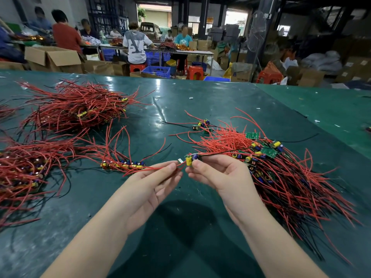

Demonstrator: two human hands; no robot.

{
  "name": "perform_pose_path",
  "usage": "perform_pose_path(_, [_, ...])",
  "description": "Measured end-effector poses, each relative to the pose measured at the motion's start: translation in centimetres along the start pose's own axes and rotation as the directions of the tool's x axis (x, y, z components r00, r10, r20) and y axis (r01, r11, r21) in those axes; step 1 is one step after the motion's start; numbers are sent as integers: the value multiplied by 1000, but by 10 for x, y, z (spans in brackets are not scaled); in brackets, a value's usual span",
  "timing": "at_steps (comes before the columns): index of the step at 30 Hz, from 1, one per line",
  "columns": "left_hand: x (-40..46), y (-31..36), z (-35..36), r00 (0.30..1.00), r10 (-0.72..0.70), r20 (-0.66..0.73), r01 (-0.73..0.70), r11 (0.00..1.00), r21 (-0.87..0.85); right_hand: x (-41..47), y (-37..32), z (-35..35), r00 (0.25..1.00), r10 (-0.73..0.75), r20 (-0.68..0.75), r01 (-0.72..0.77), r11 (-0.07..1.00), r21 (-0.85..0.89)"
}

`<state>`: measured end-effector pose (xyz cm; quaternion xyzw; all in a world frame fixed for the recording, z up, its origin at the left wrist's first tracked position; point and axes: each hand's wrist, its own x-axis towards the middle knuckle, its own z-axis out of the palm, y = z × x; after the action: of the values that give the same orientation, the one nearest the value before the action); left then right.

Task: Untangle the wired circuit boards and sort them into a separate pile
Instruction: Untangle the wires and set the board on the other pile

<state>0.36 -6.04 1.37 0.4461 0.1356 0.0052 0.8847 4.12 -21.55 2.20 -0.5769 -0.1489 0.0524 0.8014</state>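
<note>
Right hand (pixel 218 173) pinched one circuit board (pixel 190 159) above the bench (pixel 180 109), by the tangled pile (pixel 281 173) on the right. Left hand (pixel 152 183) pinched its red wires (pixel 160 168). Hands close together, not touching. Sorted row (pixel 122 164) lay left.

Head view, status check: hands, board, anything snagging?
Right hand pinches circuit board; left hand pinches its red wire. Board held above table, black lead trailing into tangled pile. Sorted row at left.
</note>
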Motion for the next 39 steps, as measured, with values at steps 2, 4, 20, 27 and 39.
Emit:
perform_pose_path(2, [1,1,-1,998,-53,-17,52,996,-67,-1,0,1,999,-28,17,29,998,-48])
perform_pose_path(4, [1,2,-1,995,-94,-38,88,987,-134,-1,0,2,999,-46,20,48,995,-85])
perform_pose_path(20, [-1,2,2,978,210,3,-209,976,-62,0,-6,-1,984,172,41,-177,963,204])
perform_pose_path(27, [-4,9,5,999,19,48,-10,983,-182,-1,-12,0,979,172,107,-193,953,235])
perform_pose_path(39, [3,5,-2,940,309,-147,-313,950,0,-6,-10,4,999,-21,26,21,999,27])
